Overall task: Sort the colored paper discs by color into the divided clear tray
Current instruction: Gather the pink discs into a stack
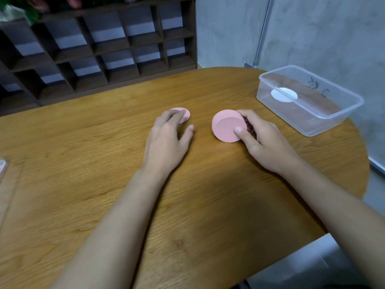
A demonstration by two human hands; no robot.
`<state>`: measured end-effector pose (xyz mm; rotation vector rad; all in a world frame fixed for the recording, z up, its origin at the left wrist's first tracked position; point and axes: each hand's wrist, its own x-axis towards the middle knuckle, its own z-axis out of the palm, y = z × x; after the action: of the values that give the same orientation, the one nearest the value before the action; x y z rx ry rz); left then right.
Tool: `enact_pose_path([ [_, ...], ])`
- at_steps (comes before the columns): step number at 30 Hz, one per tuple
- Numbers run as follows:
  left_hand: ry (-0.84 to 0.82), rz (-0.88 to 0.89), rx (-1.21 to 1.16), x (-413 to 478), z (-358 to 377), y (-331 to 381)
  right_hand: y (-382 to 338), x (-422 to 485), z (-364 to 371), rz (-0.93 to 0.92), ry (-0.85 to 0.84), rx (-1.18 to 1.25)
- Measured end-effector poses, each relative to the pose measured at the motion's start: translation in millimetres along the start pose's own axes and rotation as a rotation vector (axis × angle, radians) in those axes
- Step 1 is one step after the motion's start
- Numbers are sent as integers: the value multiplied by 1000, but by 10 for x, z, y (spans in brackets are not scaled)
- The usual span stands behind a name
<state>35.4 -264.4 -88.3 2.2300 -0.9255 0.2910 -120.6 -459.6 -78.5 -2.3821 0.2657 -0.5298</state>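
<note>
Head view: my right hand (262,142) grips the pink stack (226,127) at mid table (104,163).
Stack's tilted toward me; my left hand (166,140) lies relaxed, fingertips on a pink disc (185,113) just left of it; tray (325,124), far right, holds one white disc (284,94).

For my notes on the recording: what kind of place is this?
Likely an indoor workroom or office corner: a rounded wooden table, a dark cubbyhole shelf behind it, and a plain grey wall.
</note>
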Motion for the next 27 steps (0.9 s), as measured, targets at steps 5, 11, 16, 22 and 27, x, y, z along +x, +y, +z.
enact_pose_path([
  [5,-206,-160,223,9,-3,-28,12,7,-1,-9,5,31],
  [11,-38,-179,101,-23,-71,34,17,11,-6,8,16,51],
  [16,9,-98,116,-54,-115,96,15,9,-18,31,22,51],
  [22,153,8,-39,-130,-167,138,-4,6,-22,61,60,38],
  [27,183,8,-229,-163,-161,214,-62,-29,-25,56,87,37],
])
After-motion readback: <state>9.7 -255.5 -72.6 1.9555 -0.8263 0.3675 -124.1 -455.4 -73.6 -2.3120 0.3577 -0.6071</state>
